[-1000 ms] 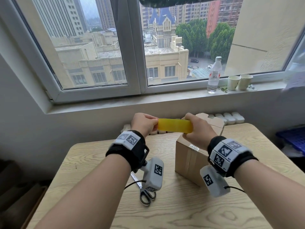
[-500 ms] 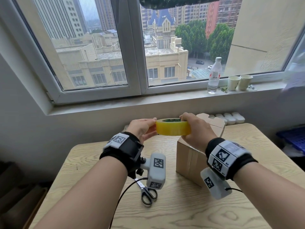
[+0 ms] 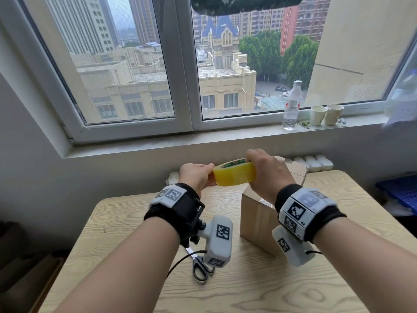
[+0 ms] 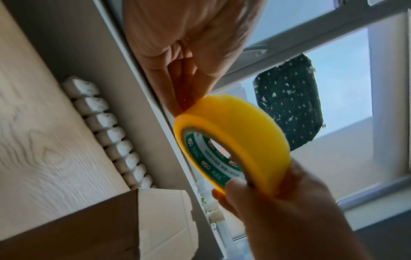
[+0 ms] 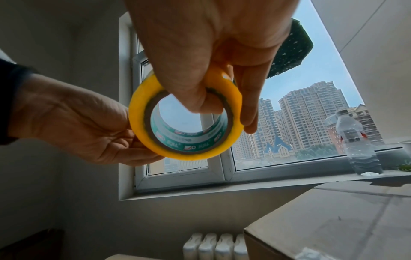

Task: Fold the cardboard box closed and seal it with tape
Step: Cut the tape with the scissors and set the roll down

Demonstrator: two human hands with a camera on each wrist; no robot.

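Note:
A yellow tape roll [image 3: 234,175] is held in the air between both hands, above the table and just left of the cardboard box [image 3: 257,220]. My right hand [image 3: 266,175] grips the roll [image 5: 184,121] with the thumb through its green-printed core and the fingers over the outer face. My left hand [image 3: 200,175] pinches the roll's left outer face [image 4: 240,140] with its fingertips [image 4: 184,103]. The brown box [image 5: 333,223] stands on the table below my right wrist. Its top flaps lie about flat, and one pale flap [image 4: 164,219] shows at the far side.
Black-handled scissors [image 3: 200,267] lie on the wooden table [image 3: 126,222] under my left wrist. A water bottle [image 3: 292,105] and two paper cups [image 3: 325,114] stand on the windowsill. A white radiator [image 4: 106,126] runs behind the table's far edge.
The roll has tilted from edge-on to showing its core, with its right side raised. My left hand turned and slid back to a fingertip pinch on the roll's left face.

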